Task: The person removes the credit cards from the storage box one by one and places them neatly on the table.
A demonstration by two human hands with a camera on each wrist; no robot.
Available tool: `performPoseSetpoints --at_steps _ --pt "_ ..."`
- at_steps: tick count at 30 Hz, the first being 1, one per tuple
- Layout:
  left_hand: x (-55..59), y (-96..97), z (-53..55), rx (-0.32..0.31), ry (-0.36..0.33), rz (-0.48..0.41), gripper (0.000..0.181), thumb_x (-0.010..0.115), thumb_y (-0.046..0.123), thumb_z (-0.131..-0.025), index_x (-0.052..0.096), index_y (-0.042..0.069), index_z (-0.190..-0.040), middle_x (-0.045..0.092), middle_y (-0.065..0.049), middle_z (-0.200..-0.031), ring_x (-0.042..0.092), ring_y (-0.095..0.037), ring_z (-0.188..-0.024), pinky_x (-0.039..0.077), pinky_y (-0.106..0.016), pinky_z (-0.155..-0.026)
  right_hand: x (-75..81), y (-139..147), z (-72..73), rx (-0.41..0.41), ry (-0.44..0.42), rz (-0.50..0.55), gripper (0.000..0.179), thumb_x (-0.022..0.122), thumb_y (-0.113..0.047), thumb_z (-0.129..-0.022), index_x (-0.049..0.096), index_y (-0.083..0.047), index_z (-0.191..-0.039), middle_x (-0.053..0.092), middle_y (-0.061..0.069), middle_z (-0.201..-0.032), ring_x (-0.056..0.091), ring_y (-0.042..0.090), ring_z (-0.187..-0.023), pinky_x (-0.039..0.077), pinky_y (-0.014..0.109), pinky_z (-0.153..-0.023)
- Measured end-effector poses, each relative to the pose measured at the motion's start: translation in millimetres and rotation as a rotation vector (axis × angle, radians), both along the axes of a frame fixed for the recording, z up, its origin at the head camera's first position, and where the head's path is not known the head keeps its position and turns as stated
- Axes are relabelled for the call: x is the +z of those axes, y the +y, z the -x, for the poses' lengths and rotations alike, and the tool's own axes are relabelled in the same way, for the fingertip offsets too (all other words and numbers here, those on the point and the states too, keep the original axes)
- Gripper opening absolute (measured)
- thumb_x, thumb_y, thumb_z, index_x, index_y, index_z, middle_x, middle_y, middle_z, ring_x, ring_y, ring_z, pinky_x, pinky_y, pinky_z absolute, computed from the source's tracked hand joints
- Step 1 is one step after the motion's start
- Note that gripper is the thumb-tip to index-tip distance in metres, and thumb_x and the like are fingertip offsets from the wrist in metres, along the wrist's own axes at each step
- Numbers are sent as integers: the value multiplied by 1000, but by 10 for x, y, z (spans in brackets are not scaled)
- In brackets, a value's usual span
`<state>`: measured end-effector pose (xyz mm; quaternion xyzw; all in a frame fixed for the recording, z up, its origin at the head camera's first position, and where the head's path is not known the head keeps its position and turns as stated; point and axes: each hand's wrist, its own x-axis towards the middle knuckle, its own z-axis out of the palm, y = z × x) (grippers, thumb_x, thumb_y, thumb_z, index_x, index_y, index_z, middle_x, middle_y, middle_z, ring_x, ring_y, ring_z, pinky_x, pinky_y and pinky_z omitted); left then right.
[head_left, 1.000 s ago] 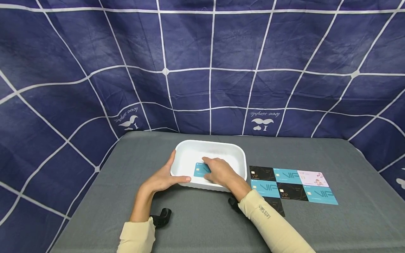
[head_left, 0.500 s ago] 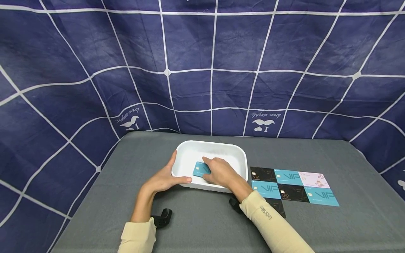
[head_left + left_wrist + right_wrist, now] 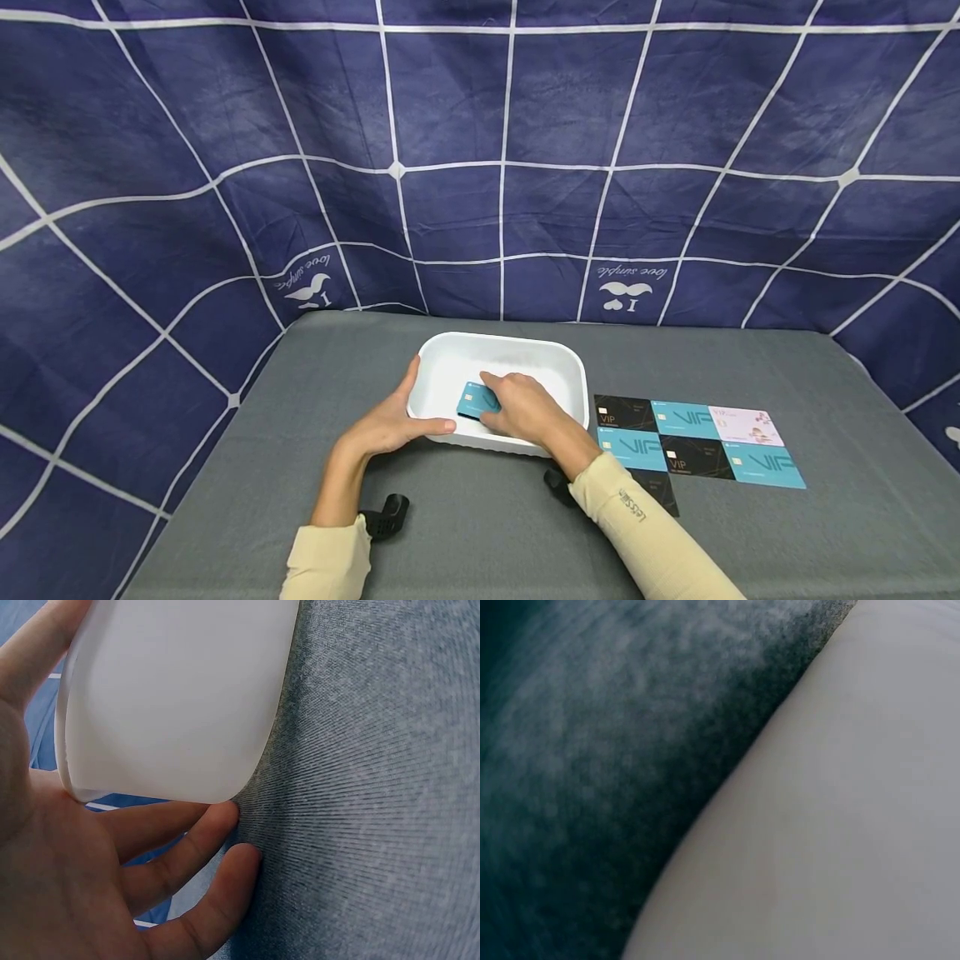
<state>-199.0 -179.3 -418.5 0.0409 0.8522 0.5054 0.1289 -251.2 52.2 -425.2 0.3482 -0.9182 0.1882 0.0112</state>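
Observation:
A white plastic tray (image 3: 536,357) stands on the grey cloth. My left hand (image 3: 386,425) grips its left end, thumb along the near rim and fingers round the corner. The left wrist view shows fingertips (image 3: 225,814) at the base of the tray's wall (image 3: 180,697). Inside the tray, my right hand (image 3: 528,408) pinches a blue VIP card (image 3: 472,400) between thumb and fingers. The card tilts a little, and its right part is hidden by the hand. Only the tray's outer wall (image 3: 840,825) and cloth fill the right wrist view; that hand is out of it.
Right of the tray, cards lie edge to edge in rows: black cards (image 3: 697,457), blue cards (image 3: 765,464) and a pink card (image 3: 746,426). The right forearm (image 3: 637,512) partly covers the nearest black card (image 3: 656,490). A blue curtain (image 3: 555,208) hangs behind the grey table (image 3: 465,533).
The blue card's near edge has lifted, so it now lies tilted and shifted slightly left under my right fingers. The left hand and the tray have stayed in place.

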Motion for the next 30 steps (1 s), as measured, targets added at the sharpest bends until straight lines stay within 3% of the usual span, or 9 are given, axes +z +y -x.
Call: performPoseSetpoints --at_steps 9,17,30 --pt "3 -7 1 -1 -3 -4 125 82 41 -78 -11 16 -158 2 -14 -164 15 -36 -145 18 -56 -113 1 -1 1 -1 2 45 61 75 -23 -81 58 0 -135 70 11 -105 63 21 -90 50 40 -82" --pt "3 0 6 1 -10 -15 122 81 37 -80 -11 17 -158 2 -16 -163 13 -37 -146 17 -57 -113 8 7 -7 25 8 172 67 76 -19 -80 53 3 -138 69 8 -119 62 23 -108 47 39 -93" --pt "-2 -5 -1 -14 10 -45 125 82 39 -78 -11 16 -158 6 -17 -163 19 -37 -143 20 -56 -112 1 24 8 100 33 258 49 79 -19 -80 67 -2 -125 69 6 -119 62 22 -111 47 39 -95"
